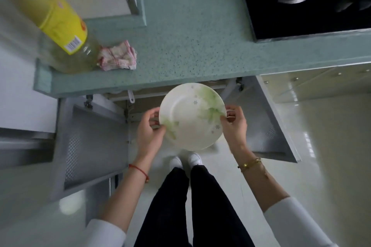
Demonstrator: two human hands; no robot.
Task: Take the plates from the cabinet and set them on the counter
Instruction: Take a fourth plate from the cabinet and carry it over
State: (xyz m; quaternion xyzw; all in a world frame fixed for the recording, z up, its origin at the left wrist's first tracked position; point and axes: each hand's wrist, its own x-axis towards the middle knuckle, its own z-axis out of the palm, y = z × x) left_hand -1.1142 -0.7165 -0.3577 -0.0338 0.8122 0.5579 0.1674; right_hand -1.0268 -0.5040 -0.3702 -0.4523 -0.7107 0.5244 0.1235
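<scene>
Plate (192,116) is held by opposite rims, pinched by left hand (149,126) & right hand (234,124), just below counter (190,46) edge w/ cabinet doors open; edge could be clipped if lifted carelessly.

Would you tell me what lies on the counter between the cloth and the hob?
In the head view, only bare counter lies between the cloth and the hob.

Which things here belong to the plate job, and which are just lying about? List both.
Job: plate, left hand and right hand holding it, open cabinet, counter.
Lying about: oil bottle, checked cloth, stove.
</scene>
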